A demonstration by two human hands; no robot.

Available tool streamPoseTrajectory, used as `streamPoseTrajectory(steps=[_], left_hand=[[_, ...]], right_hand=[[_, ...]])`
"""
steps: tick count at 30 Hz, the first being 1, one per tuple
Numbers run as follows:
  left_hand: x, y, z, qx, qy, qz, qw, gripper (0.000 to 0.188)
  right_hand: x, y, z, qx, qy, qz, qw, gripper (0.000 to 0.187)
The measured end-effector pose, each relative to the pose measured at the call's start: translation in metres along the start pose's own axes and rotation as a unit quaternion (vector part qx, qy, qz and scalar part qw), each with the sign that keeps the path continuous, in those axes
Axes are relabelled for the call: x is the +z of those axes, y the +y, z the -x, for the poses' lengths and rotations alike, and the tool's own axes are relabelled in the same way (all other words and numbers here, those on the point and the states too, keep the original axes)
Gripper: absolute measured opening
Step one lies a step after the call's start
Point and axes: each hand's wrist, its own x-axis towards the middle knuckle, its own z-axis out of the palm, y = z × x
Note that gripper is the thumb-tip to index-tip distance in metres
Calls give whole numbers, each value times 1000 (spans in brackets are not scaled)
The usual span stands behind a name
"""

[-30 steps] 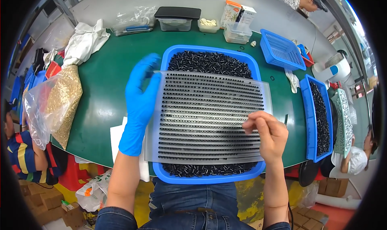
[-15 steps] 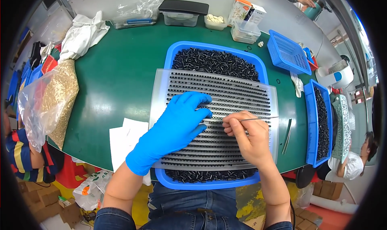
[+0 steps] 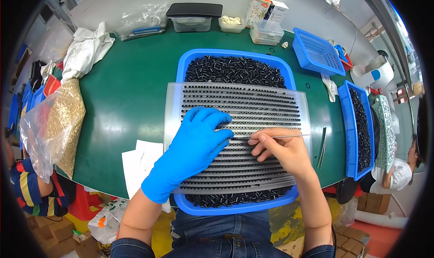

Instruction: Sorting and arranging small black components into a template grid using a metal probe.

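A translucent grooved plate (image 3: 173, 122), its rows filled with small black tubular pieces, lies across a blue tub (image 3: 183, 68) heaped with loose black tubes (image 3: 235, 70). Over the plate's middle is my left hand (image 3: 190, 142) in a blue glove. Its fingers are bent, thumb and forefinger closed together at one row; whatever sits between them is too small to make out. Just to their right, my bare right hand (image 3: 282, 149) pinches a thin metal rod (image 3: 291, 136). One end of the rod sticks out to the right, and a dark tip points toward the gloved fingers.
Tweezers (image 3: 322, 147) lie right of the plate, near a blue bin of black tubes (image 3: 360, 131). An empty-looking blue basket (image 3: 318, 52) and lidded boxes (image 3: 192, 18) stand at the back. White paper (image 3: 138, 165) and a bag of tan granules (image 3: 70, 122) are left. Other people sit at both sides.
The view has shifted slightly. My right hand's lower fingers have spread a little, still pinching the rod. My left hand stays at about the same row.
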Motion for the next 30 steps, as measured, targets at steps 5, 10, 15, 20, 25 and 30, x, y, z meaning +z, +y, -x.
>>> streamPoseTrajectory(steps=[5, 10, 15, 20, 25, 30], left_hand=[[2, -2, 0, -1, 13, -7, 1000, 16], [1, -5, 0, -1, 3, -7, 1000, 14], [-3, -3, -4, 18, -7, -6, 1000, 17], [0, -2, -7, -6, 0, 7, 1000, 18], [0, -2, -6, -9, -8, 7, 1000, 18], [0, -1, -7, -13, 0, 11, 1000, 18]], right_hand=[[1, -1, 1, 59, 14, -56, 997, 23], [1, 8, -1, 61, 12, -119, 991, 25], [-3, 5, 0, 92, 15, -196, 976, 25], [-4, 7, 0, 94, 26, -231, 968, 28], [2, 13, 5, 86, 33, -278, 956, 27], [8, 12, 3, 82, 36, -291, 952, 27]])
